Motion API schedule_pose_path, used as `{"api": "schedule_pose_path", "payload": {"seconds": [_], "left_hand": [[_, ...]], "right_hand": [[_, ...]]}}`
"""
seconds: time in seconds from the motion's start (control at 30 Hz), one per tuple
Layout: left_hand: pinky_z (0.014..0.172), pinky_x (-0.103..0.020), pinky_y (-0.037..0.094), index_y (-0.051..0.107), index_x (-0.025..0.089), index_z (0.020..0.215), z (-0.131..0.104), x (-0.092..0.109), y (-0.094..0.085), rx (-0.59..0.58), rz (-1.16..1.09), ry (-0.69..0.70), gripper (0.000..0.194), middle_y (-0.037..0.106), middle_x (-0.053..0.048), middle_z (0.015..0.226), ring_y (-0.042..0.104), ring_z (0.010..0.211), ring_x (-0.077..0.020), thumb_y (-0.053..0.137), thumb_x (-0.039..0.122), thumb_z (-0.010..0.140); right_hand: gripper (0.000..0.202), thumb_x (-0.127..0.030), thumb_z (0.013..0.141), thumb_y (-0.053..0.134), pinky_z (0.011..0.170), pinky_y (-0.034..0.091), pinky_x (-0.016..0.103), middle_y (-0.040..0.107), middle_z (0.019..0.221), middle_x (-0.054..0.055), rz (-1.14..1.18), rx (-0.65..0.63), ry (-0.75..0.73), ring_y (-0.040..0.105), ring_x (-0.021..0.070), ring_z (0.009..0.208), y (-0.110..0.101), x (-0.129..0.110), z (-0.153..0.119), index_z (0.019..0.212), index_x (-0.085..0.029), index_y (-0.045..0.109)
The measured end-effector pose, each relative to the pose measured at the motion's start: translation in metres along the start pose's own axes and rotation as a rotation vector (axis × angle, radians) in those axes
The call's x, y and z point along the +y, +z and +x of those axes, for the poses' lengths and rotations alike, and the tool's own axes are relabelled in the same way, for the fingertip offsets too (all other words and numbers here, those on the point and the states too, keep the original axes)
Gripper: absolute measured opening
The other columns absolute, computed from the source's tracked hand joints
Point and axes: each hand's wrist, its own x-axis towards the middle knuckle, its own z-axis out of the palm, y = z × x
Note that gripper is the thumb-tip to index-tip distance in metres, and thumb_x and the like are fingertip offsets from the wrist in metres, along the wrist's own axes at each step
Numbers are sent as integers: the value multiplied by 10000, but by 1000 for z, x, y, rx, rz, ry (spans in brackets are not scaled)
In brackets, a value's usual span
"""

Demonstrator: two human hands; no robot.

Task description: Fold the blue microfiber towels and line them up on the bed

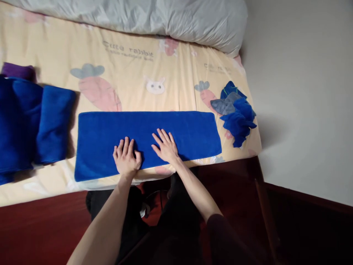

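Observation:
A long blue towel lies spread flat along the front edge of the bed. My left hand rests on it left of its middle, palm down, fingers apart and slightly bent. Just to the right, my right hand lies flat on the same towel with its fingers spread. Neither hand holds anything. The towel's left and right ends show, and its surface looks mostly smooth.
Folded blue towels sit at the left, with a purple cloth behind them. A crumpled heap of blue and grey cloths is near the bed's right corner. A grey quilt lies along the back, and a pale wall stands at the right.

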Motion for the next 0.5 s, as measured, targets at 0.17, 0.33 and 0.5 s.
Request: {"api": "schedule_pose_path", "payload": {"seconds": [0.17, 0.33, 0.5], "left_hand": [[1294, -564, 143, 549, 161, 1515, 0, -1, 0, -3, -14, -2, 625, 449, -143, 1640, 335, 1562, -330, 499, 300, 908], [1289, -566, 154, 545, 169, 1519, 0, -1, 1, 3, -3, 9, 626, 450, -134, 1640, 339, 1561, -325, 493, 306, 911], [1285, -549, 176, 549, 168, 1518, 0, -2, 0, 14, 26, 30, 617, 456, -122, 1637, 352, 1557, -316, 485, 298, 918]], "right_hand": [[602, -493, 1089, 393, 1343, 97, 504, 205, 1755, 32, -31, 49, 139, 146, 231, 1635, -17, 57, -23, 1641, -253, 361], [609, -482, 1093, 369, 1335, 117, 518, 191, 1759, 40, -104, 105, 232, 149, 241, 1635, -32, 109, -53, 1652, -245, 335], [621, -492, 1099, 318, 1328, 138, 517, 199, 1755, 67, -200, 146, 363, 171, 246, 1630, -45, 164, -84, 1658, -222, 322]]}}
